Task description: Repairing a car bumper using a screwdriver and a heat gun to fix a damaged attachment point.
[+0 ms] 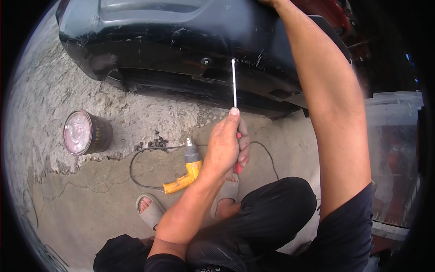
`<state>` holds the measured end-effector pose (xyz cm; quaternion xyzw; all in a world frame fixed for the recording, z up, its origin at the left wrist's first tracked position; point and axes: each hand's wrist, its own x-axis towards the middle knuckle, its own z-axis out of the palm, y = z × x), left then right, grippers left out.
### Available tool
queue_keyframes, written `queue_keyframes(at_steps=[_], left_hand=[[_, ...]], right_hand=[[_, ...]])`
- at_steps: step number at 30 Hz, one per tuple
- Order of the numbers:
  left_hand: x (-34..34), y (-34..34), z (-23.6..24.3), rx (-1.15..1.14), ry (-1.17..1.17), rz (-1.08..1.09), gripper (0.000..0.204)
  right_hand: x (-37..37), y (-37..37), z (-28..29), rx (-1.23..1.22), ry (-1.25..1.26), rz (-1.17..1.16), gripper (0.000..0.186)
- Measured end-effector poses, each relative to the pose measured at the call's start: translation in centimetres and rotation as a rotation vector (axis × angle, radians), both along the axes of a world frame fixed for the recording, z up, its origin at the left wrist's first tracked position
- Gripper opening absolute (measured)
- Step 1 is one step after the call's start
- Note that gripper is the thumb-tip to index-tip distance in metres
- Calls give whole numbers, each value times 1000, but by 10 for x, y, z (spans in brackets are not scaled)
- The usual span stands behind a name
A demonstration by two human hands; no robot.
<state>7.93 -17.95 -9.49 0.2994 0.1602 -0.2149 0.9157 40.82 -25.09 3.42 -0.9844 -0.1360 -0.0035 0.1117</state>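
Observation:
My left hand (228, 145) is wrapped round the red handle of a screwdriver (234, 86), thumb lying along the base of its long silver shaft. The shaft points up and away, and its tip overlaps the lower face of a black car bumper (149, 50); whether it touches is hard to tell. Scratches and pale scuffs mark the bumper near the tip, and a round fastener or hole sits just left of it. My right arm stretches up along the bumper's right side. Only a sliver of my right hand (270, 2) shows at the top edge, its fingers out of view.
A yellow and grey heat gun (189, 171) lies on the concrete by my feet, its dark cord (132, 170) looping around. Small black pieces (156, 142) lie beyond it. A tub (88, 132) stands at left on rough ground. A translucent bin (393, 149) is at right.

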Motion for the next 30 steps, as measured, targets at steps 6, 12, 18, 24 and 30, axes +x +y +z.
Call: queue_keyframes(at_steps=[6, 12, 18, 24, 30], left_hand=[[0, -3, 0, -4, 19, -5, 47], [1, -2, -1, -4, 6, 5, 47], [1, -3, 0, -8, 10, 2, 46], [0, -1, -1, -28, 18, 10, 46], [3, 2, 15, -143, 88, -20, 46]], right_hand=[[2, 1, -3, -20, -73, -17, 87], [5, -2, -2, -38, -20, -4, 89], [4, -1, -2, -41, -38, -17, 89], [3, 3, -3, -19, -19, -13, 92], [21, -3, -6, 0, 66, -22, 99]])
